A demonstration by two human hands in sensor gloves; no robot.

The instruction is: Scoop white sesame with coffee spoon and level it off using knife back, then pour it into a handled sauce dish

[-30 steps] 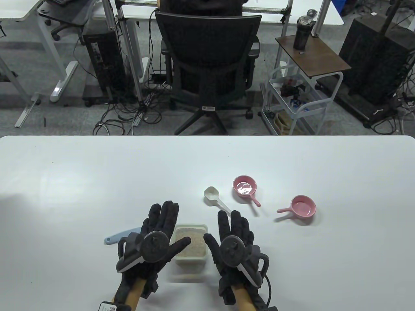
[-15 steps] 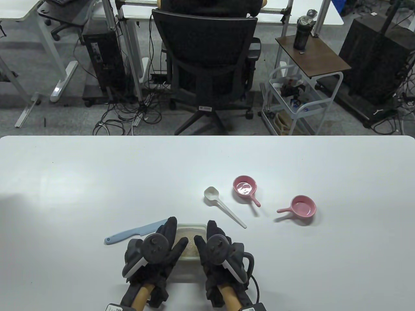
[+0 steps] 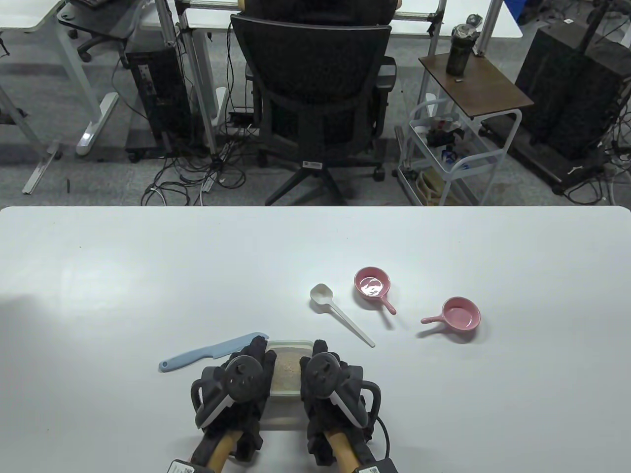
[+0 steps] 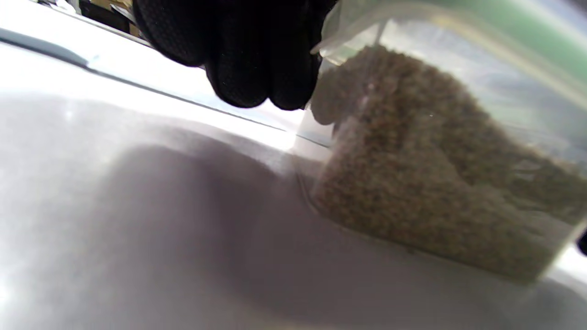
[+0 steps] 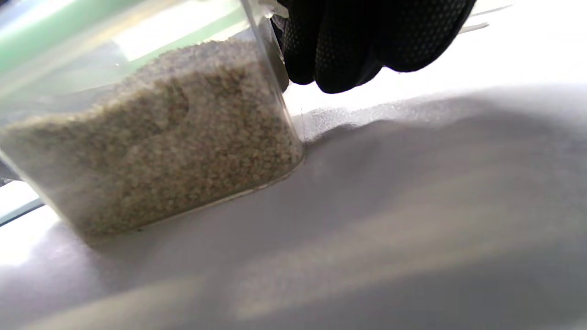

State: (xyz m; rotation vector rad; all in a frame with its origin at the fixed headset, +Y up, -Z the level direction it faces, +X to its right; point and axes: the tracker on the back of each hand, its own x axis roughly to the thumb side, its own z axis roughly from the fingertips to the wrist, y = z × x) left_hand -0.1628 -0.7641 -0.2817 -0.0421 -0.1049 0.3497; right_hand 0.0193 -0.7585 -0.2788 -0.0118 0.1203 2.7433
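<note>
Both hands sit at the near edge of the desk [image 3: 98, 256], flanking the clear tub of white sesame [image 3: 288, 367]: the left hand [image 3: 241, 379] wraps its left wall and the right hand [image 3: 323, 377] its right wall, fingers [image 4: 257, 68] curled against the plastic on each side, so the tub is pinched between them, though whether it is lifted clear of the desk is hard to tell from the wrist views. The relation that matters next is the coffee spoon [image 3: 340, 315]: it lies up and to the right of the tub, nearer the right hand, its long axis running diagonally with the bowl toward the far edge and the handle tip pointing back toward the right hand, near but apart from its fingers. The pale blue knife [image 3: 207, 352] lies just left of the tub, handle end out to the left and blade tip almost touching the left hand's fingertips. Two pink handled sauce dishes stand farther right, the nearer dish [image 3: 373, 284] just beyond the spoon's bowl and the other dish [image 3: 461, 315] well apart toward the right edge. Scooping has not begun.
</note>
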